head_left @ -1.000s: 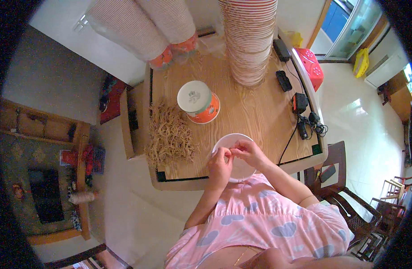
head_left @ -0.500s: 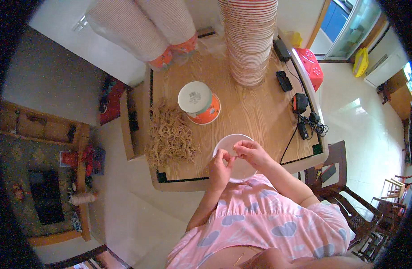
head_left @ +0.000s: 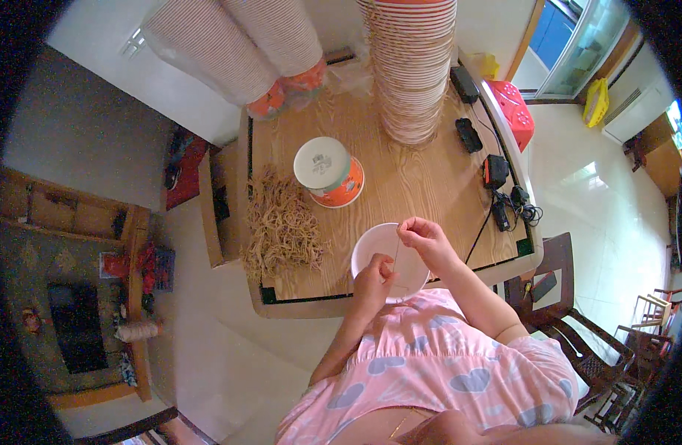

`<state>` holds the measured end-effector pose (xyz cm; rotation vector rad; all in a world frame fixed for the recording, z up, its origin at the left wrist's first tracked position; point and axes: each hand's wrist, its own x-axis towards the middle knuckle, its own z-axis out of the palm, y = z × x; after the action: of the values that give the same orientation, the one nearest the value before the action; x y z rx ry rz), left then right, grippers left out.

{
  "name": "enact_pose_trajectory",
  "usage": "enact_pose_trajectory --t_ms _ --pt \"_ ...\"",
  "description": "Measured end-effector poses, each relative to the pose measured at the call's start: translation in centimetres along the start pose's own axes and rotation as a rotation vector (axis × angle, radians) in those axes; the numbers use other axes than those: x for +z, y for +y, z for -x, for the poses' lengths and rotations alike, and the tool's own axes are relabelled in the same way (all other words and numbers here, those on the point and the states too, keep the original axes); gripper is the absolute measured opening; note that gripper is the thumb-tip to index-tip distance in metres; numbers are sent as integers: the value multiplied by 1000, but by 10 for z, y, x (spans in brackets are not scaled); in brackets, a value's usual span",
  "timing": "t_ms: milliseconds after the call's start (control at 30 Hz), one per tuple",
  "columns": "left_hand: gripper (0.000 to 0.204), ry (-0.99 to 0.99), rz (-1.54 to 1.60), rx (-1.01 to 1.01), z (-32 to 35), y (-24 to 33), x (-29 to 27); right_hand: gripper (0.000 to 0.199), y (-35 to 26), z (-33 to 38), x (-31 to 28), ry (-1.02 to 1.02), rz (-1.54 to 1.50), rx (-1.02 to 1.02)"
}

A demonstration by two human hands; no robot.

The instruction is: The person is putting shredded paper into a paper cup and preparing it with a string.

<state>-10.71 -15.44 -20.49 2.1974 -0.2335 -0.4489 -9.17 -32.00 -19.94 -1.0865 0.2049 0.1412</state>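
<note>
At the table's near edge, a white paper tub (head_left: 365,243) stands with its open mouth up. Over it my left hand (head_left: 374,279) is closed, fingers pinched around a thin piece of twine (head_left: 398,251). My right hand (head_left: 424,239) pinches the same twine a little higher and to the right, above the tub's far rim. The twine runs short and fairly straight between the two hands, and a loose piece seems to hang below the left fingers. Farther left lies a tangled heap of tan twine (head_left: 285,226). Beyond the tub, an orange-and-white paper tub (head_left: 339,189) sits upside down.
A tall stack of paper tubs (head_left: 411,89) rises at the back of the wooden table (head_left: 430,178). Bagged stacks (head_left: 215,55) lean at the back left. Black chargers with cables (head_left: 497,174) lie along the right edge. A dark wooden chair (head_left: 560,297) stands at the right.
My right hand has moved up and away from the left hand, drawing the twine out between them. My left hand has shifted slightly right and down.
</note>
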Motion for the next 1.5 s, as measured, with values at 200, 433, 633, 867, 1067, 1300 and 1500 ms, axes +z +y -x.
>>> enact_pose_trajectory --t_ms 200,433,633,867,1067,1300,1500 --pt "41 157 565 413 -20 25 -9 6 5 10 12 -16 103 -127" --pt "26 -43 1012 69 -28 25 -18 6 12 19 16 -48 -60 -23" --pt "7 54 732 34 -23 22 -16 6 10 18 15 34 -72 -25" --pt "6 135 660 34 -24 18 -14 8 7 18 13 24 -64 -36" --pt "10 132 694 20 -24 18 -14 12 -2 17 13 1 39 -55" --pt "11 124 654 58 -24 18 -10 11 4 16 1 18 231 -129" --pt "11 178 656 87 -24 20 -3 10 2 14 -1 36 648 -368"
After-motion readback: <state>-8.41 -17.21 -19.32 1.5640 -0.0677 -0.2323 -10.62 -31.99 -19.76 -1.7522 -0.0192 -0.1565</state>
